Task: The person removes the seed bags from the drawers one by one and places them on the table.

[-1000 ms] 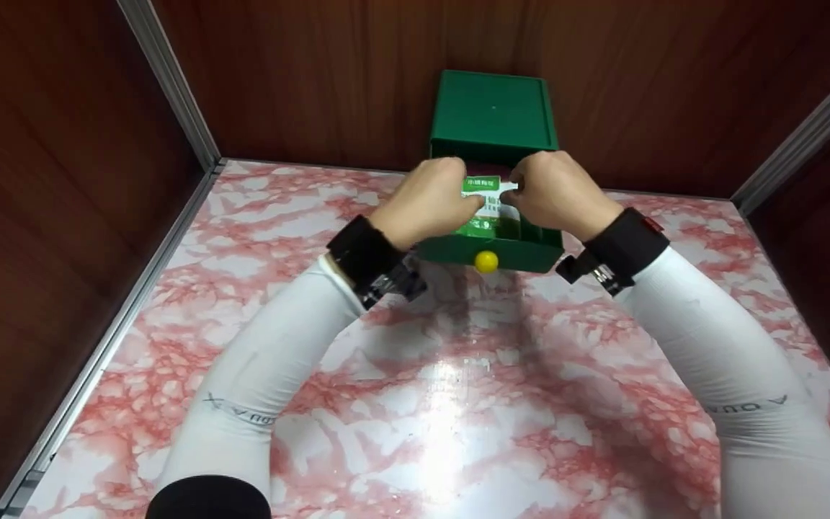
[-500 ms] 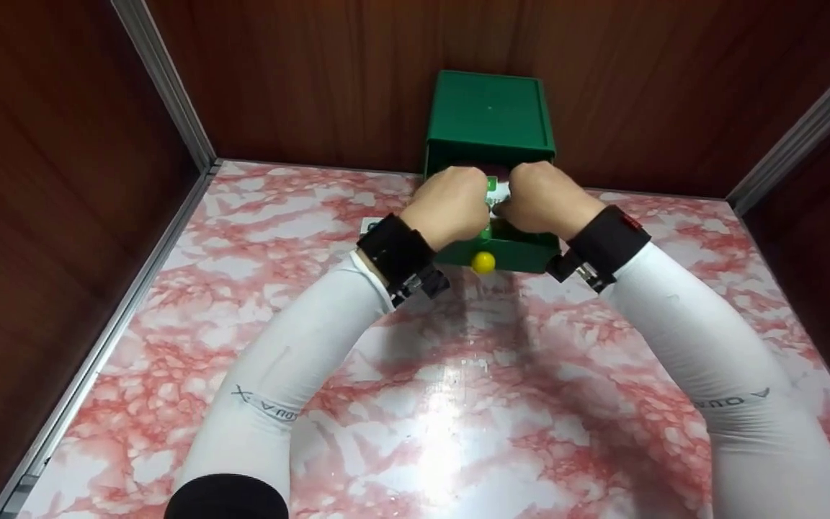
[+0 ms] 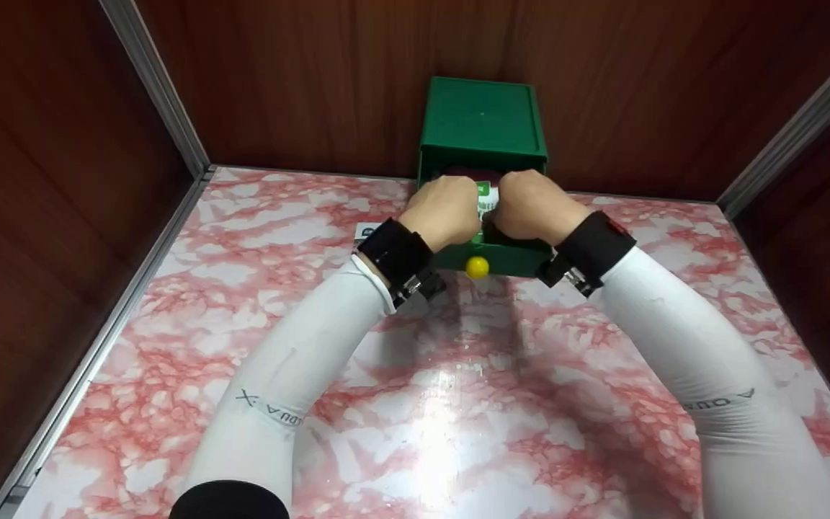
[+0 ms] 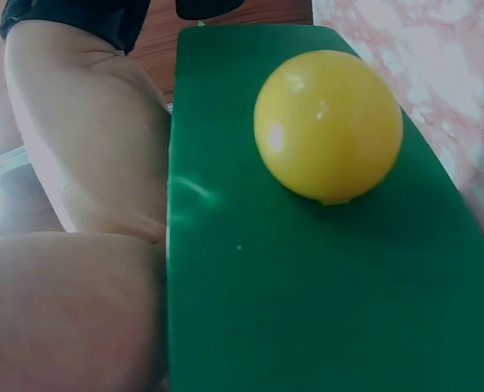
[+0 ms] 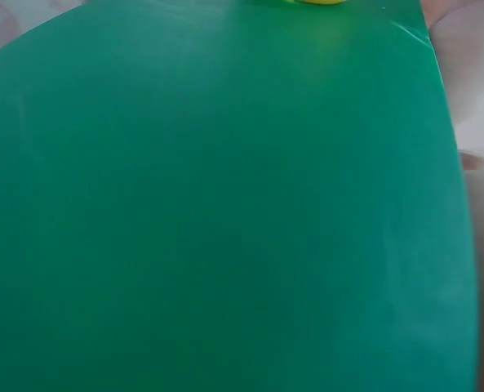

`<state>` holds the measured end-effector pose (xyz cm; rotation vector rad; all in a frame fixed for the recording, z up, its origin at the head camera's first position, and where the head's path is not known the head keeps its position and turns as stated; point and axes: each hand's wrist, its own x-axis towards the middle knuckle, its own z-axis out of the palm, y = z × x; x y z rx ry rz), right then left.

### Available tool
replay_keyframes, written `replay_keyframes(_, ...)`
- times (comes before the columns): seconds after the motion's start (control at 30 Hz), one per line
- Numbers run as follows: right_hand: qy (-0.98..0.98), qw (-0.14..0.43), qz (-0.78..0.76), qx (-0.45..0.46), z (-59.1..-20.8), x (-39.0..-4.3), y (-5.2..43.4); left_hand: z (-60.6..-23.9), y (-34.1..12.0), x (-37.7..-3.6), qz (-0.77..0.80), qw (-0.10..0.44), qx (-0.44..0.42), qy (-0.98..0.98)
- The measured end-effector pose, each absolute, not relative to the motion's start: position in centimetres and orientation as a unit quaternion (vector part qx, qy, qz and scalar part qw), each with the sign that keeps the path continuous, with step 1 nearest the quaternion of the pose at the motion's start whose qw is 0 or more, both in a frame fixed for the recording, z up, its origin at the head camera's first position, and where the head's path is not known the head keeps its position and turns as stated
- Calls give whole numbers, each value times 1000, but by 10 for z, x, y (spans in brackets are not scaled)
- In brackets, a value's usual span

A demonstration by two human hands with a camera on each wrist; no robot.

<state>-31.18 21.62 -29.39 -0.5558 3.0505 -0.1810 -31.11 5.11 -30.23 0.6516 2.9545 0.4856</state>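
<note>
In the head view a green and white packet (image 3: 485, 209) lies over the pulled-out drawer (image 3: 509, 262) of a green box (image 3: 482, 115). My left hand (image 3: 445, 209) holds the packet's left side and covers much of it. Close beside it, my right hand (image 3: 536, 205) grips at the packet's right edge. Both hands have curled fingers, but their tips are hidden. A yellow ball knob (image 4: 330, 126) on the drawer's green front (image 4: 307, 294) fills much of the left wrist view. The right wrist view holds mostly the same green front (image 5: 225, 204).
The green box stands against a brown wood-grain back wall (image 3: 300, 86). A small white label (image 3: 366, 229) with dark print peeks out behind my left wrist. Something dark red (image 3: 476, 173) sits deeper in the drawer. Red and white marbled tabletop (image 3: 516, 404) spreads in front.
My left hand has moved right, closer to my right hand, so less of the packet shows. The packet's right part no longer shows over the drawer. The white label has come into view.
</note>
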Motion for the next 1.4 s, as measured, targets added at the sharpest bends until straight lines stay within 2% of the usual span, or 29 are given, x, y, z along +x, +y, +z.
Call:
replay_keyframes(0.57,986,21,-85,-144,-288,-312,219,-299,50,-310,193,24,199,960)
replay_keyframes(1.27,957,61,-263,-106,-272,-293,231,-292,9,-307,358,-14,174,917)
replay_keyframes(1.4,946,48,-304,-99,-273,-284,234,-292,4,-302,384,-26,177,906)
